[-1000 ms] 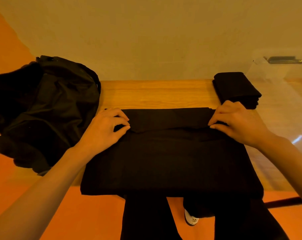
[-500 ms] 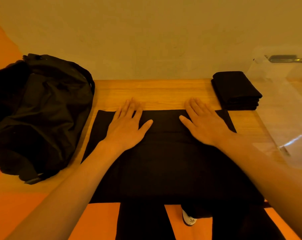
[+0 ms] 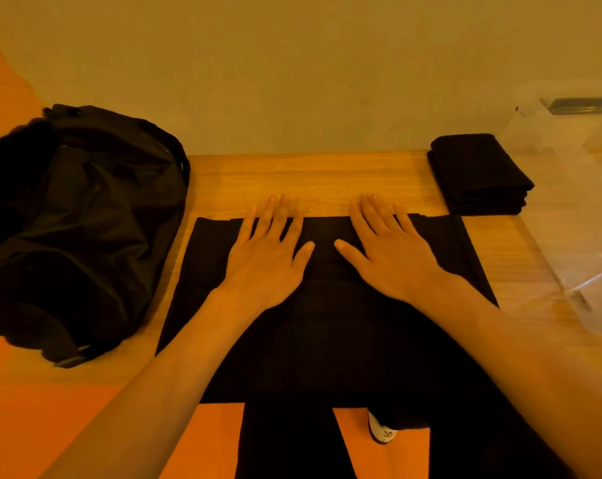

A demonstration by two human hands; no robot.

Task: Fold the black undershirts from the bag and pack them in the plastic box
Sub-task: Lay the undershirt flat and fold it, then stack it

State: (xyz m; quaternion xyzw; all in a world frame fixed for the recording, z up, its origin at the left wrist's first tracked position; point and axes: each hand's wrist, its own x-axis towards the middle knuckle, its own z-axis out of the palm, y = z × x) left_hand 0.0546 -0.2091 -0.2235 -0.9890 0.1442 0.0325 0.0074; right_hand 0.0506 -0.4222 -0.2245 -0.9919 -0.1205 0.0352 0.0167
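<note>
My left hand [image 3: 268,257] and right hand [image 3: 392,257] lie flat with straight fingers, pressing the undershirt [image 3: 327,340] near its 12 o'clock edge; a second ago they pinched this flap. I judge the fold is set. The folded stack [image 3: 479,174] waits at 2 o'clock, near the plastic box [image 3: 586,219].

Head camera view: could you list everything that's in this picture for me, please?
table: one, light wood, against the wall
bag: one, black, left end of the table
undershirt: one, black, spread flat on the table's near part
folded undershirts: one stack, black, far right corner of the table
plastic box: one, clear, right edge of view
floor: orange, below the table
legs: two, black trousers, bottom of view
shoe: one, white, on the floor
left hand: one, flat on the undershirt's far edge
right hand: one, flat beside the left
</note>
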